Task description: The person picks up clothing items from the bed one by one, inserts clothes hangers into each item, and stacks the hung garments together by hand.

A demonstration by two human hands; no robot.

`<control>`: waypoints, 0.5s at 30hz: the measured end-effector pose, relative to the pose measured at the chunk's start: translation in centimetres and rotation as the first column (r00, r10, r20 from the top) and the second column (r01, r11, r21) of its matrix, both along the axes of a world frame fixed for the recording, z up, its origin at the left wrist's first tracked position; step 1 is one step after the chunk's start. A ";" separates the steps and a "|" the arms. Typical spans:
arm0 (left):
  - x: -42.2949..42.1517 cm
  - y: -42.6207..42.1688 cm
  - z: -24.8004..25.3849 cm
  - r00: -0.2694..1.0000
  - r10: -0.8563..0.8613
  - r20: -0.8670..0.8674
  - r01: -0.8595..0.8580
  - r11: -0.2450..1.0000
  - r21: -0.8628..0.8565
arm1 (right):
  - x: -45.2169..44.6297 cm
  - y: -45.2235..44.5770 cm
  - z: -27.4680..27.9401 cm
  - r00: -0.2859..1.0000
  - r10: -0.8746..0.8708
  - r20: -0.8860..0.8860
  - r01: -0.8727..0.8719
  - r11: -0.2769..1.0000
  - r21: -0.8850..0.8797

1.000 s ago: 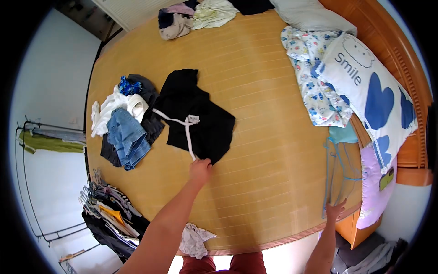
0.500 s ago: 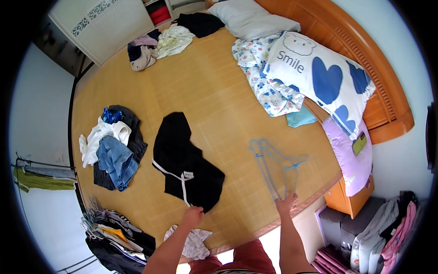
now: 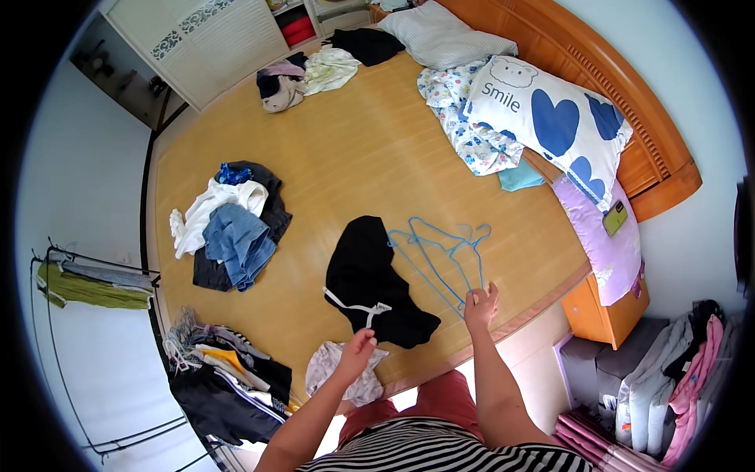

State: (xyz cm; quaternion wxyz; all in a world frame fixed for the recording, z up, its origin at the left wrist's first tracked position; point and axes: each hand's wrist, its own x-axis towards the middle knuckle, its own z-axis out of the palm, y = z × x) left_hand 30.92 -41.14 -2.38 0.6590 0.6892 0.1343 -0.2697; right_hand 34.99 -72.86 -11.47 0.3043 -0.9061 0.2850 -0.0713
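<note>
A black garment (image 3: pixel 373 271) with a white band and a small label lies spread on the bed mat, near its front edge. My left hand (image 3: pixel 359 352) is closed at the lower end of the white band, pinching it. Two or so thin blue clothes hangers (image 3: pixel 448 250) are in my right hand (image 3: pixel 480 305), whose fingers are closed around their near ends. The hangers reach out over the mat, and their left tips come close to the black garment's right side. A crumpled pale patterned cloth (image 3: pixel 334 370) lies beside my left forearm.
Left on the mat is a pile with jeans (image 3: pixel 236 240) and a white garment (image 3: pixel 212 208). Clothes on hangers (image 3: pixel 236 377) lie at the front left corner. Pillows (image 3: pixel 543 110) line the headboard (image 3: pixel 661 157). A phone (image 3: pixel 615 218) rests on a purple cushion (image 3: pixel 602 256).
The view has shifted. My right hand has brought the hangers leftward, closer to the black garment. My left hand stays at the white band, and the garment has shifted slightly toward me.
</note>
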 end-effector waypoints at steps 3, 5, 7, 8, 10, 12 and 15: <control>0.0 0.9 3.7 0.974 0.226 0.002 -0.224 0.967 -0.124 | 0.3 0.8 1.7 0.999 0.016 0.032 -0.030 0.874 0.484; -0.1 1.4 5.3 0.967 0.252 0.040 -0.239 0.950 -0.203 | 0.4 2.1 4.7 0.993 0.068 -0.100 0.039 0.604 0.796; -0.3 1.4 7.3 0.963 0.250 0.100 -0.211 0.931 -0.298 | 0.2 4.6 7.8 0.987 0.093 -0.133 0.096 0.324 0.941; -0.5 1.3 8.5 0.960 0.259 0.109 -0.217 0.929 -0.300 | 0.1 5.8 8.9 0.987 0.103 -0.124 0.084 0.325 0.942; -0.9 0.7 10.9 0.977 0.139 0.162 -0.095 0.963 -0.253 | -0.4 8.2 10.4 0.996 0.067 -0.055 0.051 0.065 0.997; -1.6 0.2 12.1 0.972 0.038 0.231 0.013 0.976 -0.215 | -0.6 9.8 11.5 0.997 0.079 0.028 -0.024 -0.053 0.998; -3.0 -0.3 12.6 0.882 -0.190 0.431 0.228 0.973 -0.038 | -0.6 11.4 13.5 0.985 0.143 0.096 -0.069 -0.180 0.981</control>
